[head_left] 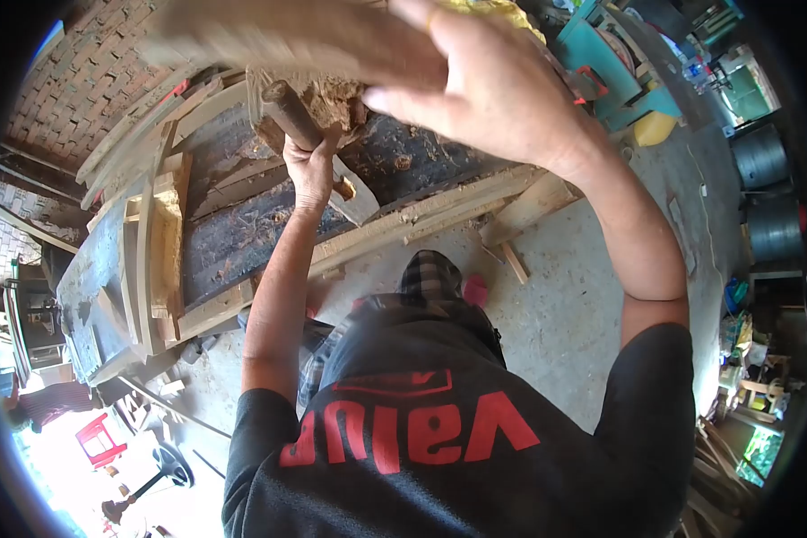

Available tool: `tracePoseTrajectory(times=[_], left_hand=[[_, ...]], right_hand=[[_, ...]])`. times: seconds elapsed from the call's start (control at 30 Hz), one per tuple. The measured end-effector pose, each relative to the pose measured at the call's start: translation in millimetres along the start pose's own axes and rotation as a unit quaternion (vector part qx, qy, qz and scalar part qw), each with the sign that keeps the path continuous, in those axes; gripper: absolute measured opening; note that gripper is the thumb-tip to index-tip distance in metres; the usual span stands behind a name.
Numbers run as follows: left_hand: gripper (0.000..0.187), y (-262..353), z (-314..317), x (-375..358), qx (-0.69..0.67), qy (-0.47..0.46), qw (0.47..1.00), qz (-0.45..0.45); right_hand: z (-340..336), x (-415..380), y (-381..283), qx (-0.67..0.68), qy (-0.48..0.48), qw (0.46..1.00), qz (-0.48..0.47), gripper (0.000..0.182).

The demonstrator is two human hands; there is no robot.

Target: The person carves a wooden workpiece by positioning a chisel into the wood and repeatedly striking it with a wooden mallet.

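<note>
My left hand (309,175) is wrapped round the thick wooden handle of a chisel (289,112), held at a slant over a dark bench (233,238). Its broad pale blade (359,204) shows below the hand, near the bench's front edge. Raised close to the camera, my right hand (502,103) grips a wooden mallet (305,45) that is smeared by motion. The mallet hangs above and beyond the chisel's handle end. Behind my left hand sits a rough, hewn block of wood (336,94), partly hidden by the mallet and hand.
Timber strips and a wooden frame (161,260) lie at the bench's left. A log (538,206) rests by its front edge. At the upper right stands a turquoise machine (614,67); metal drums (771,229) are at far right. A red stool (100,441) stands lower left.
</note>
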State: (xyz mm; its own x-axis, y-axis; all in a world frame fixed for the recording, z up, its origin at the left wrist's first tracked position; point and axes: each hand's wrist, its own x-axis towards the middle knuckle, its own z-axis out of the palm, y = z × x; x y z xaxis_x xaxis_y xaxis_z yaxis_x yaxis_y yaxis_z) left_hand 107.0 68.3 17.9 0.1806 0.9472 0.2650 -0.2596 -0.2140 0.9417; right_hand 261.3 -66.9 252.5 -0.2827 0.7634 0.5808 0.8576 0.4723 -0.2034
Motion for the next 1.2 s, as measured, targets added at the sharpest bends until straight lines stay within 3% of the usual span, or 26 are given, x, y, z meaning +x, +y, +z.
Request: tracePoseTrajectory(times=[0.13,0.17,0.23,0.27,0.37,0.5,0.57,0.67,0.8,0.87,0.9,0.97,1.0,1.03,1.1,1.13,1.17,1.2], left_hand=[[0.021,4,5,-6,-0.012,-0.002,1.0,0.001],[0.023,1,1,-6,0.005,-0.017,1.0,0.004],[0.03,2,2,-2,-0.037,0.014,0.999,0.001],[0.035,7,-2,3,-0.029,0.016,0.999,-0.013],[0.025,18,-8,3,-0.068,0.025,0.996,-0.044],[0.021,29,-8,-16,-0.032,0.031,0.999,0.021],[0.018,32,-12,-22,-0.02,-0.012,1.0,0.016],[0.018,32,-13,-26,-0.002,-0.014,1.0,0.018],[0.019,38,-8,-28,-0.003,-0.005,1.0,0.015],[0.019,39,-6,-32,-0.001,-0.008,1.0,0.012],[0.019,39,-5,-33,-0.001,-0.009,1.0,0.013],[0.019,35,-5,-34,0.011,-0.013,0.999,0.028],[0.019,36,-3,-34,0.022,-0.014,0.999,0.045],[0.019,39,-2,-36,0.019,-0.005,0.999,0.048],[0.018,36,-3,-38,0.024,-0.012,0.998,0.06],[0.017,31,-5,-37,0.029,-0.021,0.998,0.055],[0.017,29,-7,-37,0.034,-0.03,0.998,0.049],[0.014,27,-8,-37,0.026,-0.039,0.999,0.017]], right_hand=[[13,1,-10,0.032,0.142,0.989,-0.029,0.049],[20,-11,-12,0.044,-0.05,0.983,0.17,0.06],[45,-30,4,-0.008,-0.165,0.963,0.211,0.064],[42,-30,4,-0.009,-0.162,0.964,0.21,0.064],[33,-31,6,0.078,-0.196,0.939,0.271,0.075],[36,-44,10,0.079,-0.1,0.955,0.267,0.088],[40,-48,12,0.024,-0.033,0.977,0.21,0.074],[35,-42,7,0.045,-0.052,0.968,0.241,0.084],[18,-24,-5,0.085,-0.045,0.968,0.23,0.076],[15,-11,-6,0.056,0.077,0.995,0.038,0.052],[12,-1,-20,0.056,0.077,0.995,0.041,0.052],[5,14,-52,0.08,0.222,0.968,0.086,0.04],[-1,19,-24,0.127,0.117,0.981,-0.092,0.048],[-13,12,-9,0.126,0.118,0.981,-0.092,0.048],[-46,24,-11,0.282,-0.114,0.944,-0.126,0.064],[-6,23,-27,0.207,0.043,0.977,-0.026,0.069],[1,17,-29,0.206,0.044,0.977,-0.024,0.069],[4,12,-30,0.1,0.081,0.991,-0.035,0.058]])
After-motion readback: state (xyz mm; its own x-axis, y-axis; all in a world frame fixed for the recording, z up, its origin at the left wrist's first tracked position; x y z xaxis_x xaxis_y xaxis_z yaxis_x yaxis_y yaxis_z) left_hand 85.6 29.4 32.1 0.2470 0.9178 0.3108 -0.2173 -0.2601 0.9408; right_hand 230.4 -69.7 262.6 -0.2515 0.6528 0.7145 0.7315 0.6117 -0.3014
